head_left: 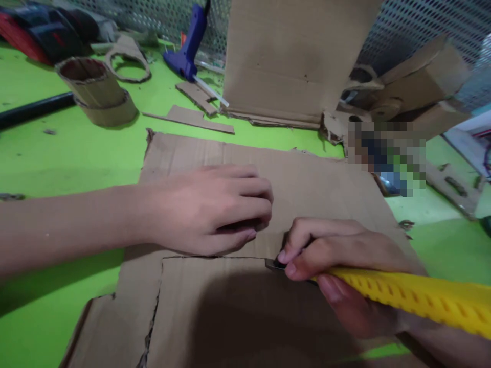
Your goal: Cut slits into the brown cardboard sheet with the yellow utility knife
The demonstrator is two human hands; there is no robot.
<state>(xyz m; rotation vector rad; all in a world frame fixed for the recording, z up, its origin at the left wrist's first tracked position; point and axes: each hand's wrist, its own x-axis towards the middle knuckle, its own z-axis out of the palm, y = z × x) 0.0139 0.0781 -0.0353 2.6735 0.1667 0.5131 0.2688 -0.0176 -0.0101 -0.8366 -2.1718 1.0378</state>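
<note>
Item 1: my left hand point(215, 209), laid palm down on the cardboard sheet point(314, 189), fingers curled loosely, pressing the sheet flat just far of a cut line; it grips nothing.

Item 2: my right hand point(337, 266), clenched around the yellow utility knife point(422, 296). The handle runs off to the near right; the dark blade tip point(273, 263) touches the sheet at the right end of the cut, just beside my left fingertips.

Item 3: the cardboard sheet, brown, lying flat on the green table point(69, 153), filling the near middle. A straight cut runs left from the blade, and a ragged cut drops toward the near edge at its left end.

Item 4: an upright cardboard panel point(291, 56), far centre, standing behind the sheet.

Item 5: a blue glue gun point(190, 43), far, left of the panel, nozzle pointing right and nearward.

Item 6: a cardboard cylinder point(94, 89), far left, open at the top, sitting in a wider cardboard ring.

Item 7: a flat cardboard loop point(128, 61), far of the cylinder.

Item 8: cardboard strips point(192, 117), between the cylinder and the panel, lying flat on the table.

Item 9: a black rod point(34, 110), far left, touching the cylinder's side as far as I can tell.

Item 10: assorted cardboard shapes point(418, 82), far right, stacked against a metal mesh wall point(422, 25).
</note>
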